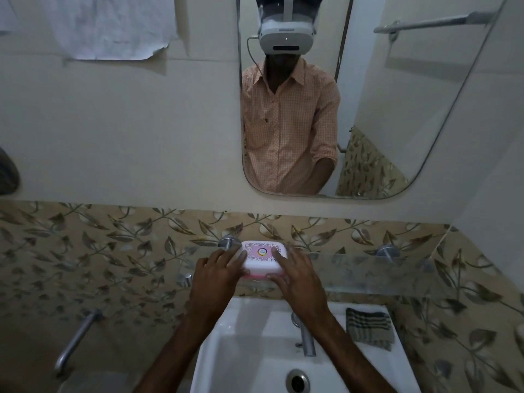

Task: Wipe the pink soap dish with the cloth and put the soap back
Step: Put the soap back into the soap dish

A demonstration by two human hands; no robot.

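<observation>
We see the pink soap dish [262,260] between the two grips, at the left end of a glass shelf [368,275]; its white lid, printed with a pink ornament and a round logo, is on, and a strip of the pink base shows beneath it. The right grip [297,275] (a bare hand, like the other) has hold of the dish's right end; its thumb lies along the front lower edge and its fingers [276,252] curl over the lid. The left grip [218,272] lies against the dish's left end with its fingers spread and fairly straight, touching rather than clasping; blur hides the finer contact. Whether the dish rests on the glass or is raised just off it we cannot tell.

The cloth [368,327], dark with pale checks and folded, lies on the back right corner of the white sink [255,310]; that is below and to the right of the right grip, well apart from it. A steel tap [306,338] stands just below the right grip's wrist, between that grip and the cloth; the drain [297,380] lies lower, nearer us. Above both grips hangs a mirror [382,109], which shows a person in a checked shirt and a white headset; left of the left grip and lower, a metal pipe [76,338] comes out of the leaf-patterned tiles [113,251].
</observation>
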